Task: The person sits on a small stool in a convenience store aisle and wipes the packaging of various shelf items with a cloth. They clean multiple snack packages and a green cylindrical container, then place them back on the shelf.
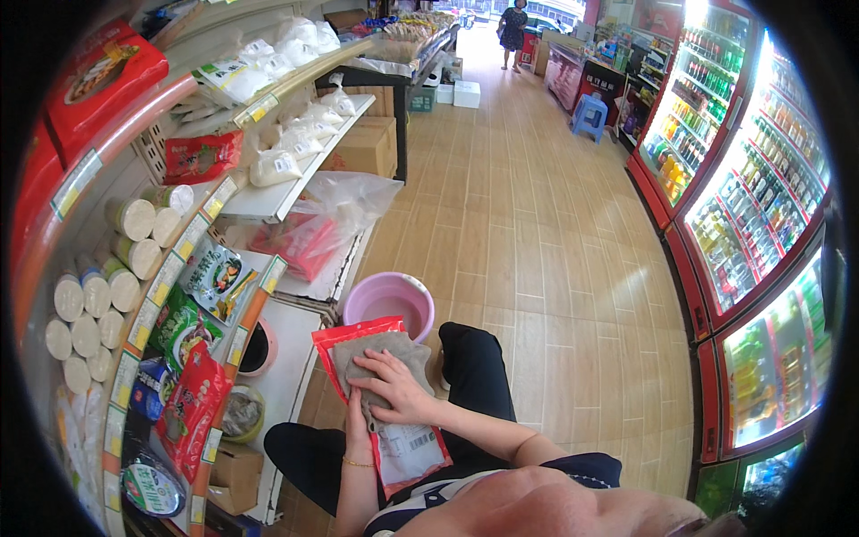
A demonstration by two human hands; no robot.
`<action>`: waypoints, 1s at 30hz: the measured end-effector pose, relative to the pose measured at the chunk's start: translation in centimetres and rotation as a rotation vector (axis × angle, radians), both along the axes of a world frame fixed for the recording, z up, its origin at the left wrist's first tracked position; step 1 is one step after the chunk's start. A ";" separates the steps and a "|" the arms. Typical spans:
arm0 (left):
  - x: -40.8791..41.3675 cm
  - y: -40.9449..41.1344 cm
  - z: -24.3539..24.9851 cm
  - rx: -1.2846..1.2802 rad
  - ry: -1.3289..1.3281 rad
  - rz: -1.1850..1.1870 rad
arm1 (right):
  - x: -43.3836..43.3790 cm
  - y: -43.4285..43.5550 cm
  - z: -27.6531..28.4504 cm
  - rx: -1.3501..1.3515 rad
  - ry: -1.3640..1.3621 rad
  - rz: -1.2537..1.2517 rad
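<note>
A red and white plastic food packet point(411, 463) lies tilted over my lap, its printed barcode side up. My left hand point(358, 423) holds it by its left edge, with part of that hand hidden under a grey cloth point(415, 356). Spread over the packet's upper half, the cloth is pressed flat by my right hand point(389, 388), whose fingers are apart. Just beyond the packet, a pink plastic basin point(427, 302) stands on the floor and seems to hold water.
Shelves at left carry red packets point(194, 409), wrapped noodle rolls point(84, 334) and bagged white goods point(275, 168). Under them are a green-yellow tub point(252, 429) and a cardboard box point(236, 474). Drinks refrigerators point(745, 201) line the right. A blue stool point(590, 115) and a person point(513, 30) are farther off.
</note>
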State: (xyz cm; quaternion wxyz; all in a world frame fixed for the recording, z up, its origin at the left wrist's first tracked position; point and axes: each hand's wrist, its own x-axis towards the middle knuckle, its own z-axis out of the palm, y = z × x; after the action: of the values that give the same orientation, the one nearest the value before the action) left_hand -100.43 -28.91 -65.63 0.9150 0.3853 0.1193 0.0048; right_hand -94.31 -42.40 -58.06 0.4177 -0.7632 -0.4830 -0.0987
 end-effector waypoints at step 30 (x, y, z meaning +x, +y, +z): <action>-0.4 0.5 0.7 0.212 -0.031 0.047 | 2.5 2.7 1.7 -0.020 -0.027 -0.108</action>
State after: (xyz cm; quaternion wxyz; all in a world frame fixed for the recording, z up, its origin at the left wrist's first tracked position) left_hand -100.81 -28.37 -64.88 0.8705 0.4769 0.1130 0.0447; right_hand -91.84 -39.70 -56.41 0.3974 -0.7909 -0.4478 -0.1265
